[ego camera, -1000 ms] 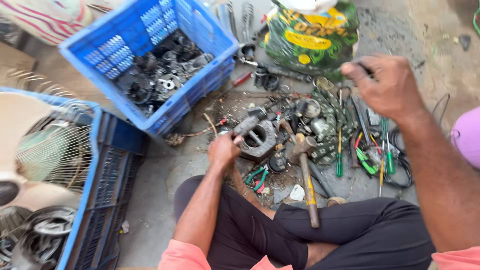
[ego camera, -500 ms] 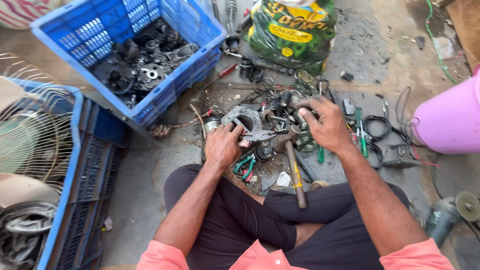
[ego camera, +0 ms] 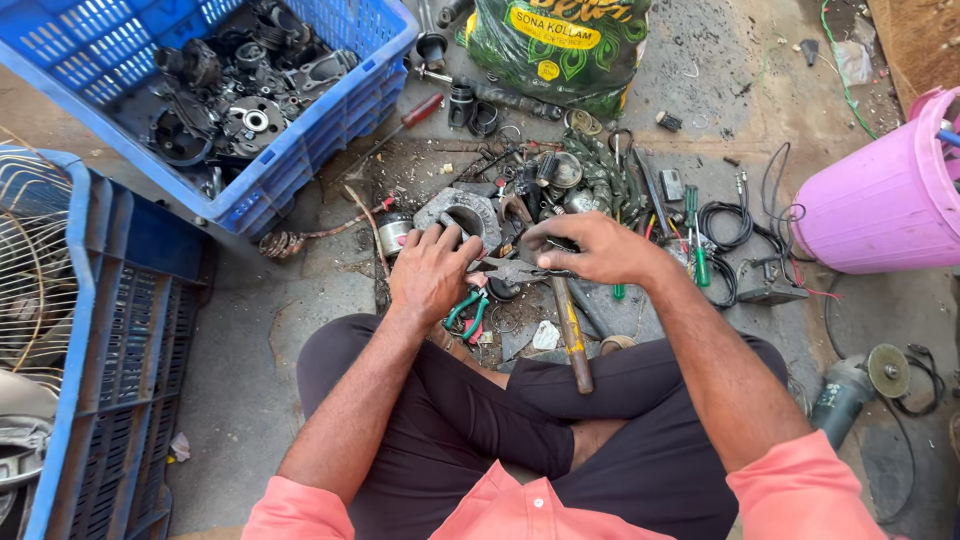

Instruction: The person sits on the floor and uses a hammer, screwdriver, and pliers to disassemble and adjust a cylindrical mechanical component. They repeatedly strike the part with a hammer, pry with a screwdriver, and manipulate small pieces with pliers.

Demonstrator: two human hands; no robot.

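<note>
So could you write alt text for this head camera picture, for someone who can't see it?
A person sits cross-legged on a concrete floor, left hand resting on a grey metal housing, right hand gripping pliers beside a hammer. Blue crates of parts, scattered tools and a pink bucket surround them.

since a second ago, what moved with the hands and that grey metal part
The right hand came down from up by the green printed sack to the pliers-like tool beside the grey metal housing. The left hand stayed on that housing. The wooden-handled hammer and blue plastic crate kept their places.
</note>
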